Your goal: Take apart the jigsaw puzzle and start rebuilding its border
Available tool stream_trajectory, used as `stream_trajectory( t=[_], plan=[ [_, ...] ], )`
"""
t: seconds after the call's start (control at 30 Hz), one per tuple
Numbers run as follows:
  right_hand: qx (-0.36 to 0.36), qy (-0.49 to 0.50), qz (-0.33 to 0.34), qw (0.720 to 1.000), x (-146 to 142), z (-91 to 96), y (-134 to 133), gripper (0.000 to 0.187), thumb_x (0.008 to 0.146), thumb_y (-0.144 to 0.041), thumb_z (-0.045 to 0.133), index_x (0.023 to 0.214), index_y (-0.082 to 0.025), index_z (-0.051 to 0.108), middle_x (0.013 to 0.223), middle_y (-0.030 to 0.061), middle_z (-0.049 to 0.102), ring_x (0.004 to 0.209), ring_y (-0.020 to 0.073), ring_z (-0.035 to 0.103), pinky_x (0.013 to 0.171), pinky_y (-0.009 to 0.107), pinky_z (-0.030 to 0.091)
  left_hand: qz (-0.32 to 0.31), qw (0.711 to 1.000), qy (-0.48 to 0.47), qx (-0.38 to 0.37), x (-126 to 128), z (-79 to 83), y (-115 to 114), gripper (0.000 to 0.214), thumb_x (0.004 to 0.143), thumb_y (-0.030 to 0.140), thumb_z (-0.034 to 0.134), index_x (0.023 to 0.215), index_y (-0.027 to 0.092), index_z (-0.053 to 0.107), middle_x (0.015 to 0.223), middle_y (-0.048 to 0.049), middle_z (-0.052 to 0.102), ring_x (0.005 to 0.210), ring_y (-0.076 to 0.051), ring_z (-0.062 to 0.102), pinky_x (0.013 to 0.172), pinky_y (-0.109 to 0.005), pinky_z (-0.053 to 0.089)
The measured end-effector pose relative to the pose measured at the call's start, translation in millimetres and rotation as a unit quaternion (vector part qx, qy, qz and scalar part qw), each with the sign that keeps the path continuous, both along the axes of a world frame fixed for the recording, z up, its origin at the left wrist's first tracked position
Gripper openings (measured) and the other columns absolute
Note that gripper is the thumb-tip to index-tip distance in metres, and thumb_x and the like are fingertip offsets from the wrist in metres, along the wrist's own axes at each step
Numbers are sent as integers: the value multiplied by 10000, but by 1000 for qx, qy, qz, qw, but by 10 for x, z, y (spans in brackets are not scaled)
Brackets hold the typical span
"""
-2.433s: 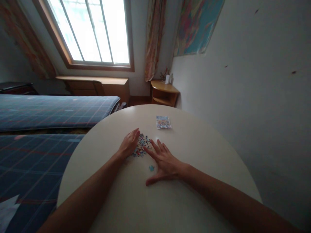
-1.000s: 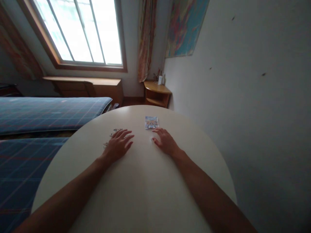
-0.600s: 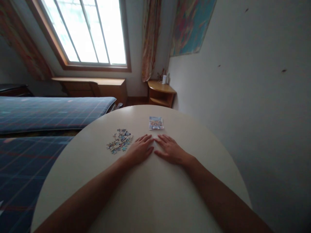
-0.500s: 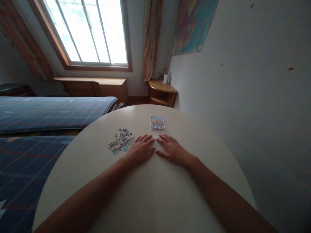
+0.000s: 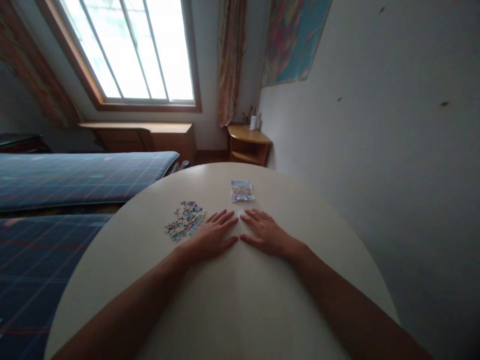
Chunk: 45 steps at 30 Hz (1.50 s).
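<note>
My left hand (image 5: 213, 234) lies flat on the white round table (image 5: 240, 305), palm down with fingers apart, holding nothing. Just left of it is a loose heap of jigsaw puzzle pieces (image 5: 186, 220), whose right edge is close to my fingers. My right hand (image 5: 264, 232) also rests palm down with its fingers spread, nothing in it. The fingertips of both hands almost meet at the middle. Beyond them lies a small picture card (image 5: 242, 191) with a printed blue and brown design, too small to make out in detail.
To the left stands a bed with a blue plaid mattress (image 5: 82, 175), near the table's edge. A white wall (image 5: 375, 150) runs along the right. Past the table are a wooden corner shelf (image 5: 249, 134), a desk (image 5: 172, 127) and a bright window (image 5: 131, 50).
The view has shifted slightly, so the things on the table sit a little lower and further left. Both hands stay flat in place.
</note>
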State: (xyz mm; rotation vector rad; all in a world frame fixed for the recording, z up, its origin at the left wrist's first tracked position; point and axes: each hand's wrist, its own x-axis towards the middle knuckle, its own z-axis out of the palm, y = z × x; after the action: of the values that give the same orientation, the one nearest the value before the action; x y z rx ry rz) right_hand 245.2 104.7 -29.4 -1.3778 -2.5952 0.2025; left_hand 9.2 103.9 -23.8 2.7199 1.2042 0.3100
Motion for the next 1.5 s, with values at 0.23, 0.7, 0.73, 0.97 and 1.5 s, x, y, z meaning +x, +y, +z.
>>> stream_trajectory(
  t=[0.23, 0.7, 0.73, 0.97, 1.5],
  plan=[
    [0, 4, -1, 1000, 5, -6, 1, 712, 928, -636, 431, 1484, -192, 415, 1572, 138, 340, 1455, 313, 281, 1182, 503, 222, -1, 1000, -12, 18, 16, -41, -5, 585, 948, 470, 476, 1474, 222, 409, 1578, -83, 335, 1464, -282, 267, 1191, -470, 231],
    [-8, 0, 6, 1000, 11, 34, 0, 680, 932, -581, 465, 1463, -156, 448, 1559, 160, 356, 1450, 323, 297, 1180, 504, 248, 430, 901, -5, 63, -407, 4, 107, 720, 909, 666, 386, 1459, 205, 448, 1547, -187, 351, 1379, -477, 331, 1053, -661, 304],
    [-10, -2, 6, 1000, 9, 37, -2, 681, 934, -580, 463, 1465, -155, 445, 1560, 160, 354, 1451, 323, 296, 1179, 504, 250, 431, 901, -3, 58, -414, -19, 123, 728, 907, 673, 380, 1470, 213, 435, 1550, -187, 346, 1378, -477, 334, 1059, -658, 296],
    [-5, -7, 0, 1000, 0, 32, -3, 696, 933, -595, 446, 1465, -146, 444, 1556, 165, 360, 1453, 327, 291, 1182, 498, 246, 343, 939, 20, 33, -422, -57, 219, 677, 927, 620, 393, 1459, 206, 454, 1558, -161, 347, 1437, -357, 297, 1139, -564, 254],
    [38, 78, 41, 995, -73, 54, -43, 544, 883, -494, 600, 1338, -196, 571, 1432, 136, 532, 1347, 310, 446, 1125, 513, 328, 72, 983, -165, 40, -74, 15, -94, 410, 983, 358, 427, 1353, 197, 507, 1388, -103, 571, 1311, -229, 494, 1125, -427, 358]
  ],
)
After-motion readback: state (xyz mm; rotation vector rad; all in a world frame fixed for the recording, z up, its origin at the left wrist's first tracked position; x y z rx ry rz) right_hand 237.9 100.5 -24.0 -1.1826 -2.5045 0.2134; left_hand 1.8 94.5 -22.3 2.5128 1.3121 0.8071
